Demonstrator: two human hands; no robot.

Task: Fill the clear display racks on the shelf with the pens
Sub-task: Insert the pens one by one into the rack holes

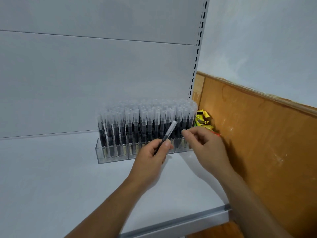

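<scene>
Slanting up and to the right, a pen (169,133) is held in the left hand (151,157) just in front of the rack (109,156). The fingers (167,144) of that hand are curled and clamped on the dark lower barrel, with the thumb pressed along its side; the clear cap end is left free and is seen against the front row of pens (145,121).

The right hand (204,146) is held beside it, at the right end of the rack. Its fingers (184,133) are curled, with thumb and forefinger tips brought together close to the front-row pens there. Whether a pen is pinched or merely touched cannot be told.

The rack is set on the white shelf (51,177), near its back right corner and close to the grey back panel (85,74). It is packed with upright pens in several rows, dark barrels down and clear caps up. The front compartments are seen filled across their width.

Yellow packets (202,120) are wedged just beyond the rack's right end, against the wood panel (265,143). A slotted upright (197,52) is seen rising behind that corner.
</scene>
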